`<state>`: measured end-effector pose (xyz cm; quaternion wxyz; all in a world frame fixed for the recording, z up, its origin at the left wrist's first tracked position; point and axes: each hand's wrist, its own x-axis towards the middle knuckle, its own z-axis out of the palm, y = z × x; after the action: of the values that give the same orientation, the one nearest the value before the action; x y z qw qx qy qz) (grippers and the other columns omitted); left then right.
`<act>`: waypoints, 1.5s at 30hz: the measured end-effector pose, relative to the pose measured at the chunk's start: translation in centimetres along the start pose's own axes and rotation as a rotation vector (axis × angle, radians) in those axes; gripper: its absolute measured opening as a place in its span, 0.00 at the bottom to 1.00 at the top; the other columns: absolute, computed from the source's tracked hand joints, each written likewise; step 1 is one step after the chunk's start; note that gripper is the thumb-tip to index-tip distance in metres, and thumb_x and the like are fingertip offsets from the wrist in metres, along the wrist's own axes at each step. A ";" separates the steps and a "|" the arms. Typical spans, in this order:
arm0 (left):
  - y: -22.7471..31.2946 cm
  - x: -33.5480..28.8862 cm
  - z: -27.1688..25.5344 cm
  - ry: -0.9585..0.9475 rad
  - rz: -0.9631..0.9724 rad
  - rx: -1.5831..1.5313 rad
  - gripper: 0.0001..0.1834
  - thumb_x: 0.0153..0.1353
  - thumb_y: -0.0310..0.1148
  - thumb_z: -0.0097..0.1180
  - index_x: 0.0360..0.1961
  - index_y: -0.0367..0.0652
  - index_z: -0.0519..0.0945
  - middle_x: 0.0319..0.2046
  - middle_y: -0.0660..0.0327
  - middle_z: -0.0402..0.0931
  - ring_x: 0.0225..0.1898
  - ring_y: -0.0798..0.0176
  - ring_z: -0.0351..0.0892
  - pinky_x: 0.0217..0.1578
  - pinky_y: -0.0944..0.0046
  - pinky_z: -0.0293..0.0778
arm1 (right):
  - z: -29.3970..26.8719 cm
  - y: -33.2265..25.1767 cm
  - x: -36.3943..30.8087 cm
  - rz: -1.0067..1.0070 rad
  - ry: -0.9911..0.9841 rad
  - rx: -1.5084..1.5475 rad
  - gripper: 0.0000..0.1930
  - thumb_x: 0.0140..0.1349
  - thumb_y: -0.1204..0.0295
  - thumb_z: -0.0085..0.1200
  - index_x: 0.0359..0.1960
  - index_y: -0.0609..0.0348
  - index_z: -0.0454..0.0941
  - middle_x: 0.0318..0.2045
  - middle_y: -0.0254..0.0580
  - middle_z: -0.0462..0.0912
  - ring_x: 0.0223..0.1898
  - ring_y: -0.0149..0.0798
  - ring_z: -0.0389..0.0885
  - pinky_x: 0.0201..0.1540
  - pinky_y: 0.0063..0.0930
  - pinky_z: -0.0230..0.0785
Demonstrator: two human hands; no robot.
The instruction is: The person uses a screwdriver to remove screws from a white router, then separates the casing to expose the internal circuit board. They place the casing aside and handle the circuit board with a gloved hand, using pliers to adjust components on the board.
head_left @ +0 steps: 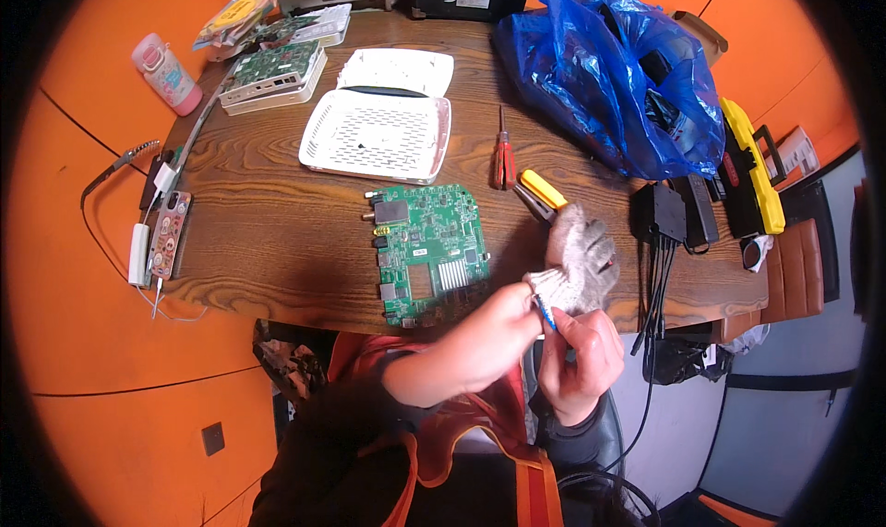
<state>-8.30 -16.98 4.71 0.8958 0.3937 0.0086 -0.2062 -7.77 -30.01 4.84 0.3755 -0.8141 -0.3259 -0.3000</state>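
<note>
My left hand point(581, 257) wears a grey-and-white knitted work glove and sits over the table's front edge, fingers loosely bent and apart, with nothing seen in it. Bare, my right hand point(588, 353) pinches the blue-edged cuff point(545, 313) of that glove at my left wrist. A green circuit board point(452, 222) lies flat to the left of the gloved hand. Just beyond the glove are pliers with a yellow handle point(543, 188), their dark part partly hidden by the glove. Beside them rests a red-handled screwdriver point(504, 162), its shaft pointing away.
A white vented plastic casing point(374, 139) lies behind the board. Another board on a white casing point(272, 75) is at the far left, near a pink bottle point(168, 75). A blue plastic bag point(609, 84) fills the far right; black adapters with cables point(658, 215) hang over the right edge.
</note>
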 end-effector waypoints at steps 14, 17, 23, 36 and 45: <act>-8.6 0.4 2.2 0.004 0.804 0.977 0.15 0.53 0.30 0.62 0.39 0.38 0.71 0.42 0.54 0.62 0.45 0.52 0.67 0.42 0.60 0.69 | 5.7 11.9 14.1 0.310 0.420 0.471 0.08 0.54 0.73 0.58 0.25 0.66 0.75 0.18 0.34 0.75 0.21 0.23 0.70 0.25 0.19 0.64; -8.4 1.9 2.3 0.097 1.026 0.916 0.11 0.58 0.27 0.56 0.39 0.38 0.68 0.30 0.57 0.67 0.34 0.55 0.70 0.36 0.61 0.68 | 9.0 15.1 15.6 0.523 0.406 0.491 0.07 0.53 0.73 0.59 0.24 0.65 0.76 0.19 0.36 0.77 0.21 0.25 0.71 0.26 0.20 0.65; -7.2 -3.4 4.6 -0.161 0.513 0.634 0.10 0.64 0.33 0.47 0.33 0.38 0.65 0.22 0.53 0.65 0.22 0.52 0.68 0.25 0.59 0.63 | 11.7 19.8 16.8 0.652 0.392 0.556 0.07 0.53 0.71 0.59 0.24 0.61 0.75 0.17 0.34 0.74 0.16 0.27 0.68 0.19 0.22 0.59; 1.0 -6.9 -0.1 0.024 0.537 1.028 0.15 0.63 0.33 0.48 0.47 0.35 0.69 0.40 0.48 0.74 0.44 0.49 0.76 0.44 0.58 0.71 | 12.5 15.0 12.8 0.472 -0.068 0.469 0.07 0.59 0.70 0.56 0.31 0.63 0.77 0.22 0.30 0.77 0.23 0.21 0.71 0.26 0.16 0.64; 26.4 2.6 -16.1 1.086 1.069 1.189 0.13 0.57 0.27 0.49 0.44 0.36 0.71 0.38 0.51 0.76 0.38 0.59 0.77 0.42 0.63 0.71 | 11.4 -9.8 11.5 -0.311 -0.396 0.840 0.07 0.53 0.74 0.58 0.32 0.60 0.73 0.25 0.41 0.74 0.29 0.39 0.78 0.31 0.30 0.72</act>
<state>6.41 9.47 11.67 0.3998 0.7763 0.1355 0.4681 -5.43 -12.28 11.22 0.5531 -0.5751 -0.6017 -0.0347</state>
